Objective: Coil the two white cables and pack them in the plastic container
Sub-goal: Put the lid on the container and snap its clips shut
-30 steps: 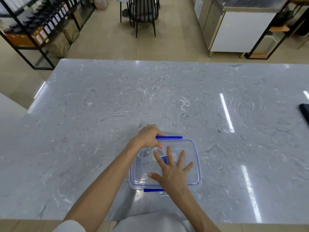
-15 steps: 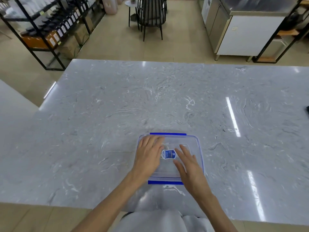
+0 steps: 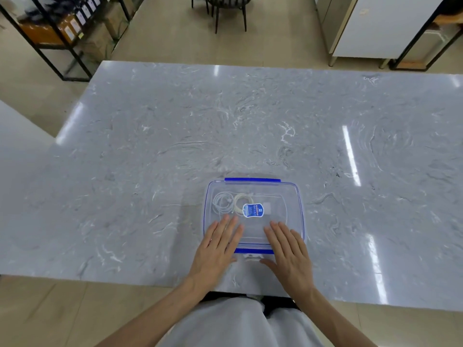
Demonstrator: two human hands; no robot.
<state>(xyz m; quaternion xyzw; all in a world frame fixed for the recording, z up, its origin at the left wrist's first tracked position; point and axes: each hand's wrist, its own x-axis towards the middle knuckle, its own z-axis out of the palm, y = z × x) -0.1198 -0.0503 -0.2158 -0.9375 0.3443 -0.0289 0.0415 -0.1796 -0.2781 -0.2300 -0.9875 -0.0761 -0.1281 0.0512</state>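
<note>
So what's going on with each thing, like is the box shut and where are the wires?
Box: lid on, sitting flat on the table.
Clips: far and near blue clips both look folded down.
Cables: two white coils inside the box, left half, side by side.
Left hand: flat, open, fingers on the lid's near edge.
Right hand: flat, open, fingers on the lid's near edge.

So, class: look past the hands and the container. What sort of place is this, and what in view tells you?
Probably a cafe or shop workspace, not a home. A large marble-look counter faces black metal shelving stocked with labelled goods, and a stainless commercial-style unit stands at the back right, with a black chair on the tiled floor.
</note>
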